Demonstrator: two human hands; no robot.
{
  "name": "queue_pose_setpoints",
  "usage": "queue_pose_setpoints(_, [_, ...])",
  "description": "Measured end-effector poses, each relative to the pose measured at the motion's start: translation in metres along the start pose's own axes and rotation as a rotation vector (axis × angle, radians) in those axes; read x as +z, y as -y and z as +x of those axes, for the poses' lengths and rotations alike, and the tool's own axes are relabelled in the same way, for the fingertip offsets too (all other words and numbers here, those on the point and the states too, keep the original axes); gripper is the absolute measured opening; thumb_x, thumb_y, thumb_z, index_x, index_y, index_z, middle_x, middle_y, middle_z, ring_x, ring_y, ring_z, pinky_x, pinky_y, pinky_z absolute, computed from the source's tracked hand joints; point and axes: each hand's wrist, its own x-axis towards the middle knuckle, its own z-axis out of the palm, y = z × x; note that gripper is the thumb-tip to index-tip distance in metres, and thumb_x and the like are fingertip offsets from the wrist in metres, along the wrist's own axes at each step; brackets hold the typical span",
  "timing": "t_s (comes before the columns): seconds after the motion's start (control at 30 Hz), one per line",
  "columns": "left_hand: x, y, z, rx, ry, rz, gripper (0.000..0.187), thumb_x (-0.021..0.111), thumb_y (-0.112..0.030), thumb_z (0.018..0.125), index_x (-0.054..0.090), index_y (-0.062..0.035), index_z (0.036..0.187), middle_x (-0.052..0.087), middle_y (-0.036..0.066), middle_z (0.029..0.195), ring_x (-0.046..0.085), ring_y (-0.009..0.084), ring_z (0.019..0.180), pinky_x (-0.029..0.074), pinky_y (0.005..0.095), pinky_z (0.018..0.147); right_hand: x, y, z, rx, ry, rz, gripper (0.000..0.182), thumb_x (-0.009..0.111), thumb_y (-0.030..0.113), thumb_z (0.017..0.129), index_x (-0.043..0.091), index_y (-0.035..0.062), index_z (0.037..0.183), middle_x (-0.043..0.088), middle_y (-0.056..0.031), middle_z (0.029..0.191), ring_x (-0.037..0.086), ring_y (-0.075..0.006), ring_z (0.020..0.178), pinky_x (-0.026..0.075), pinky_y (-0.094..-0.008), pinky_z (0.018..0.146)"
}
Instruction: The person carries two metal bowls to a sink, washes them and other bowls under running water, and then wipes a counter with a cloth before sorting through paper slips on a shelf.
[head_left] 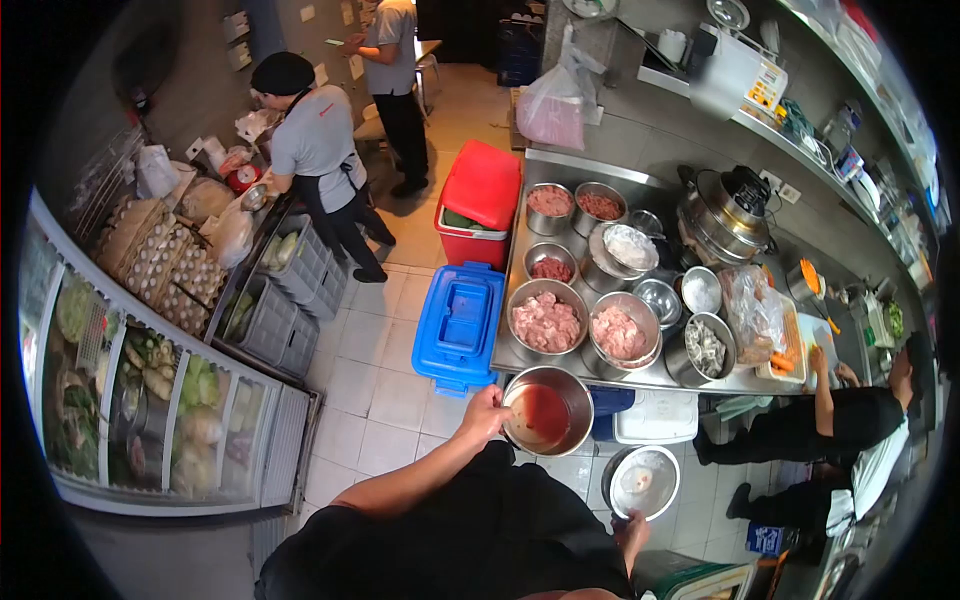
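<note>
My left hand (pixel 485 415) grips the rim of a steel pot (pixel 577 412), which has reddish liquid at its bottom. Lower right, my right hand (pixel 630 535) is closed on the edge of a steel bowl (pixel 668 485) with a little pale residue inside. Just beyond the pot, on the steel counter (pixel 530 368), stand a large bowl of pale minced meat (pixel 545 322) and a pot of pinkish meat (pixel 620 332). To their right is a pot with grey pieces (pixel 705 348).
A blue lidded box (pixel 455 330) and a red cooler (pixel 480 190) stand left of the counter. A glass-front fridge (pixel 150 400) fills the left. Two people are at the upper left, others at the right counter. A white-lidded box (pixel 655 417) is below the counter edge.
</note>
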Motion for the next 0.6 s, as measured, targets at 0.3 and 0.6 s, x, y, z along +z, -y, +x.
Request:
queue_pose_setpoints(0.3, [0.016,-0.011,0.010,-0.042,0.096,-0.038,0.028,0.069,0.005,0.073,0.047,-0.0092,0.084,0.049,0.001,0.071,0.052,0.0138,0.054,0.047,0.0298,0.044,0.009,0.006,-0.022,-0.037,-0.094,0.059,0.032,0.058,0.005,0.080,0.055,0.0002,0.112,0.066,-0.0105,0.085,0.066,-0.0233,0.056,0.054,-0.0340,0.039])
queue_pose_setpoints(0.6, [0.044,-0.009,0.041,-0.071,0.269,-0.018,0.028,0.068,0.005,0.074,0.047,-0.0087,0.086,0.053,0.002,0.071,0.055,0.0139,0.054,0.047,0.0287,0.044,0.012,0.012,-0.058,-0.084,-0.266,0.202,0.031,0.059,0.002,0.078,0.054,-0.0033,0.108,0.065,-0.0134,0.083,0.065,-0.0247,0.053,0.053,-0.0337,0.038])
